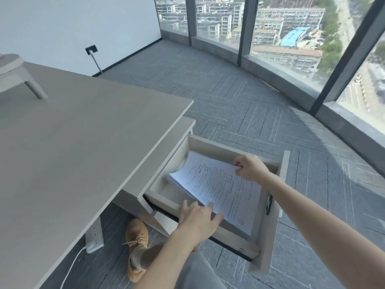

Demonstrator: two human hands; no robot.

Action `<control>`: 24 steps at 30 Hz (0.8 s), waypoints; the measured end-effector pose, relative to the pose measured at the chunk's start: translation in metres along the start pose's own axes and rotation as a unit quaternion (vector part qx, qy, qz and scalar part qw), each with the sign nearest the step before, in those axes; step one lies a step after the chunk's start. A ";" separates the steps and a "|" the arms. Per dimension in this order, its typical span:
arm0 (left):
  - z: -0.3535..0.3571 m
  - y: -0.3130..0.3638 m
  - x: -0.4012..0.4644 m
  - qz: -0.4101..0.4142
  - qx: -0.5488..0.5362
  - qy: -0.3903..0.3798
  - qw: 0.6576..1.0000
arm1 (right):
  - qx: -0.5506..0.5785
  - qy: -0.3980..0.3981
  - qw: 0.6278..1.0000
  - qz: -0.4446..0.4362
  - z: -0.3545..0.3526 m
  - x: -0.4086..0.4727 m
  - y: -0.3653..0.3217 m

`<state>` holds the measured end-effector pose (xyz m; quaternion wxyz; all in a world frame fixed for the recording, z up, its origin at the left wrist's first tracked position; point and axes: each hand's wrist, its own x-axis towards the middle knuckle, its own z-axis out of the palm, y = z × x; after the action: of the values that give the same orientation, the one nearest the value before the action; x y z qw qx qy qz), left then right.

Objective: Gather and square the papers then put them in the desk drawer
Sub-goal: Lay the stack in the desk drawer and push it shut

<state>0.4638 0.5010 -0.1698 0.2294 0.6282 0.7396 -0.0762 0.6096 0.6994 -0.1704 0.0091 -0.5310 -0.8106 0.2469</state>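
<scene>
From the head camera, we're at the last stretch here: the stack of printed papers (216, 188) is going into the open desk drawer (268, 230), which sticks out from under the grey desk (83, 132). The stack looks squared enough, edges mostly lined up, though the far end curls up a bit where it meets the drawer's inner side. Our right hand (251, 167) is closed in a pinch on the far edge of the stack, thumb on top. Our left hand (198, 219) is spread open, fingers resting against the near edge and the drawer wall, more guiding than gripping. The stack sits tilted, partly inside the drawer and not lying flat yet. So we'd say the step in hand is lowering the papers in. Next move probably calls for easing the stack down so that curled end flattens instead of folding, letting go with both hands, then pushing the drawer shut. A tan shoe (136, 247) shows below on the carpet, near the power strip (94, 236).
</scene>
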 end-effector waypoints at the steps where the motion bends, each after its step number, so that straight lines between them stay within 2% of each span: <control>1: 0.002 0.000 0.003 0.000 0.008 -0.008 1.000 | -0.008 -0.002 1.000 0.003 0.003 0.000 0.001; 4: -0.003 0.005 0.011 -0.013 0.017 -0.049 0.999 | -0.039 -0.005 0.999 0.015 0.011 0.002 0.003; 9: -0.011 0.008 0.031 -0.037 0.027 -0.170 0.984 | -0.071 -0.013 0.997 0.031 0.019 0.006 -0.001; 13: -0.013 0.008 0.042 -0.044 0.032 -0.217 0.975 | -0.108 -0.035 0.993 0.022 0.022 0.005 0.001; 18: -0.014 0.013 0.044 -0.043 0.058 -0.226 0.972 | -0.122 -0.045 0.991 0.026 0.020 0.000 0.000; 24: -0.037 -0.001 0.030 -0.015 0.056 -0.161 0.985 | -0.120 -0.023 0.993 -0.004 0.015 -0.011 -0.003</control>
<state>0.4503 0.5430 -0.1503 0.3093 0.6085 0.6966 -0.2209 0.6080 0.6828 -0.1795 -0.0724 -0.5192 -0.8364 0.1604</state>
